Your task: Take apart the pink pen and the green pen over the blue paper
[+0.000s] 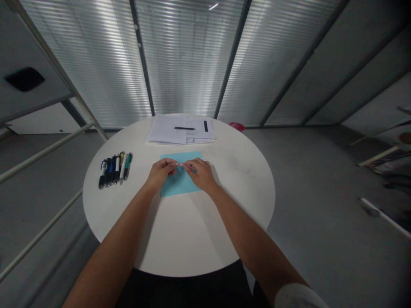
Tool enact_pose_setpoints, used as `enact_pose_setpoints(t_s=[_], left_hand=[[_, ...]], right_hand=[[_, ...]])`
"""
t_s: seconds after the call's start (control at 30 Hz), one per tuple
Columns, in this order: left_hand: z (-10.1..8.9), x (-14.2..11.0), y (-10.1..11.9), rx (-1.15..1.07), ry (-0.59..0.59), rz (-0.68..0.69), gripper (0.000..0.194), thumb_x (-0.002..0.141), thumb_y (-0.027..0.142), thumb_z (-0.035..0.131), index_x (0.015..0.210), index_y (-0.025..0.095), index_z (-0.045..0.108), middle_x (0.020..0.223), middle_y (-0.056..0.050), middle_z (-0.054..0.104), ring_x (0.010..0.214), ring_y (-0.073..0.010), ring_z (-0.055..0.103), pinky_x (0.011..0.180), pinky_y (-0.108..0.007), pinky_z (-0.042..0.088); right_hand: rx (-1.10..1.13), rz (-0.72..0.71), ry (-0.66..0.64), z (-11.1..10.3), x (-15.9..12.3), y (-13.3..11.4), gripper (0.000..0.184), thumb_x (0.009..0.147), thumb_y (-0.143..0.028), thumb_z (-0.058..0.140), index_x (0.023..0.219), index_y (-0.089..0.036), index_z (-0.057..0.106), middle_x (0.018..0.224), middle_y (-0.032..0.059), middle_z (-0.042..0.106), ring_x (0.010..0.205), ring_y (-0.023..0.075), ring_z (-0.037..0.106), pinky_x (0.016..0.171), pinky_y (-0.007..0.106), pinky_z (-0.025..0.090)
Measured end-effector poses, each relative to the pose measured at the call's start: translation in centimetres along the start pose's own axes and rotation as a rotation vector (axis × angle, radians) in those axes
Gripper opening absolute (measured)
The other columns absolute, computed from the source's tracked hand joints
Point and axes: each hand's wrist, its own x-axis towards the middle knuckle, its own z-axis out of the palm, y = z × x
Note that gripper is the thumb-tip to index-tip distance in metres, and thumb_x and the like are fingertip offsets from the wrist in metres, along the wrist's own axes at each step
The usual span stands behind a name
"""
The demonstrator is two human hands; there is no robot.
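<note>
My left hand [162,173] and my right hand [201,174] meet above a light blue paper sheet [179,184], and their fingertips pinch opposite ends of a slim pink stick [181,164]. The fingers hide much of the stick, so its exact kind is hard to tell. Both hands are close over the sheet's upper half. To the left of my left hand lies a row of several pens [114,170], side by side on the round white table [224,201]. Beyond the blue sheet sits a stack of printed papers [180,130] with a black pen [185,128] on top.
The table's round edge curves around the items, with a grey floor beyond it. White railings [41,154] run along the left. A red object [237,126] lies just past the far edge. Ribbed translucent panels [186,60] stand behind it.
</note>
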Motion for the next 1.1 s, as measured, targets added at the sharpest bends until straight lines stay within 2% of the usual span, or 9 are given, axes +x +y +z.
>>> enact_pose_setpoints(t_s=[0.43, 0.67, 0.9, 1.1], left_hand=[[-0.12, 0.08, -0.52, 0.161, -0.028, 0.021, 0.029, 0.068, 0.036, 0.075, 0.083, 0.013, 0.067, 0.070, -0.003, 0.063, 0.060, -0.0125, 0.057, 0.064, -0.032, 0.051], [-0.16, -0.06, -0.30, 0.121, -0.026, 0.004, 0.032, 0.066, 0.037, 0.077, 0.086, 0.014, 0.069, 0.076, -0.004, 0.065, 0.063, -0.0126, 0.057, 0.063, -0.031, 0.051], [-0.28, 0.20, -0.57, 0.176, -0.044, 0.000, 0.033, 0.066, 0.040, 0.078, 0.082, 0.013, 0.070, 0.071, -0.004, 0.063, 0.062, -0.0127, 0.057, 0.064, -0.031, 0.051], [-0.43, 0.12, -0.48, 0.185, -0.052, 0.007, 0.033, 0.068, 0.041, 0.076, 0.083, 0.013, 0.070, 0.071, -0.004, 0.063, 0.062, -0.0127, 0.056, 0.064, -0.031, 0.050]], right_hand=[[-0.024, -0.003, -0.004, 0.13, -0.04, 0.25, 0.016, 0.091, -0.034, 0.059, 0.101, -0.027, 0.070, 0.098, 0.0026, 0.067, 0.095, 0.0189, 0.058, 0.087, 0.034, 0.032], [-0.012, -0.031, -0.018, 0.08, -0.05, 0.21, 0.026, 0.096, -0.040, 0.049, 0.111, -0.033, 0.069, 0.098, 0.0020, 0.068, 0.094, 0.0173, 0.058, 0.088, 0.034, 0.033], [-0.003, -0.052, -0.002, -0.06, -0.04, 0.32, 0.025, 0.095, -0.039, 0.051, 0.112, -0.035, 0.069, 0.098, 0.0017, 0.068, 0.094, 0.0178, 0.058, 0.085, 0.034, 0.037], [0.157, -0.069, -0.050, 0.21, 0.02, 0.39, 0.030, 0.098, -0.038, 0.046, 0.113, -0.029, 0.069, 0.101, 0.0030, 0.068, 0.095, 0.0159, 0.060, 0.087, 0.030, 0.044]])
